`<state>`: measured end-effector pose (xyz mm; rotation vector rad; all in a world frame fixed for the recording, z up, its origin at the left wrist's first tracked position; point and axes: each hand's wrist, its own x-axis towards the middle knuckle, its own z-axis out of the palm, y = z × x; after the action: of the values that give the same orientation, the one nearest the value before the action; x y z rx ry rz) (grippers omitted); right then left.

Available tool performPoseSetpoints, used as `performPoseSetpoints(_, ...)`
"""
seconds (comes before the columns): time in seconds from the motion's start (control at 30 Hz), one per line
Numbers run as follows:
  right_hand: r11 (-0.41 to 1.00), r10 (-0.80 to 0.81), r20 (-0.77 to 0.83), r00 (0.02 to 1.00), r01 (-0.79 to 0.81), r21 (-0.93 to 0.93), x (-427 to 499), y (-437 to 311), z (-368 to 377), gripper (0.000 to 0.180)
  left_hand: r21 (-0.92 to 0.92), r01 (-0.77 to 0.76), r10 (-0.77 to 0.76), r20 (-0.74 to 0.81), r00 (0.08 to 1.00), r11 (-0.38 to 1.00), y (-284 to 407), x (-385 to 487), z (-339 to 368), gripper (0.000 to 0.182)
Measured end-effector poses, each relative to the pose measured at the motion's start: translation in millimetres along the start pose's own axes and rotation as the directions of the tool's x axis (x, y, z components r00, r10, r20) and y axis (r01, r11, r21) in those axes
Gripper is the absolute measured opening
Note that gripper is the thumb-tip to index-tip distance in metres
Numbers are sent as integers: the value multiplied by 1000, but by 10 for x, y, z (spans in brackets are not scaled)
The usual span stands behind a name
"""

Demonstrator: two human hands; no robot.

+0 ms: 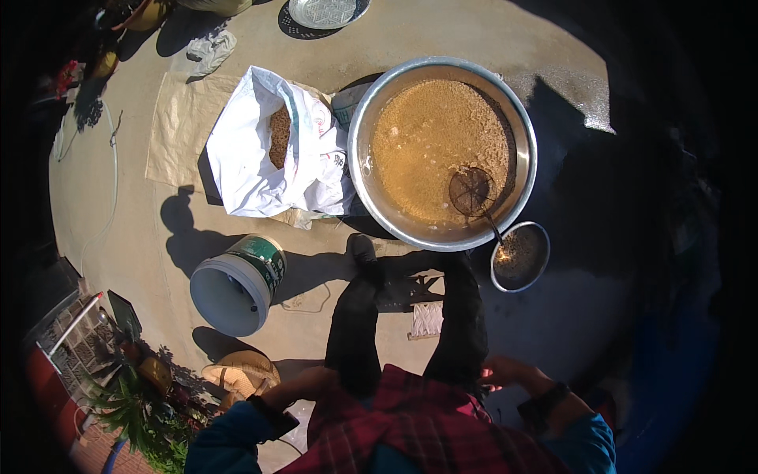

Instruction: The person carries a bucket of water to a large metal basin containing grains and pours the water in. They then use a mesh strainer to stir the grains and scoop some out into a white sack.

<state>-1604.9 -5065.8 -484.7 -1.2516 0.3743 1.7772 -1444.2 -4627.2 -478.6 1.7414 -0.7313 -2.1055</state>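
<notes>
My left hand (315,381) rests beside my left thigh, its fingers partly hidden by the dark trouser leg. Over by the right thigh is my right hand (503,372), fingers curled in shadow; whether it grips the cloth is unclear. Before me stands a wide metal basin (531,148) with grain (426,136) under yellowish, foamy water. A round mesh skimmer (471,191) lies in it at the near right, its handle across the rim. Under that handle sits a small metal bowl (521,278) with some grain. Left of the basin, a white woven sack (249,160) gapes, with dry grain (279,136) inside.
A white plastic bucket (222,299) lies tilted at left, near a straw hat (243,373). Between my legs is a low folding stool (427,320). A perforated metal tray (328,12), a crumpled plastic bag (213,52), a hose (113,172) and potted plants (127,397) lie farther out.
</notes>
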Motion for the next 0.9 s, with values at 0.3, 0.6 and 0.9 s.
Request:
performPoseSetpoints(0.3, 958, -76, -363, 929, -32, -283, -343, 488, -905, 34, 64, -169, 150, 237, 960, 983, 922, 846, 62, 19)
performPoseSetpoints(0.6, 802, -578, -589, 564, 261, -537, 469, 388, -1566, 23, 418, -236, 370, -276, 887, 877, 437, 1621, -744, 28)
performPoseSetpoints(0.9, 515, -834, -374, 405, 328, -792, 840, 550, -2067, 26, 579, -335, 553, -250, 795, 743, -144, 1813, -1057, 25)
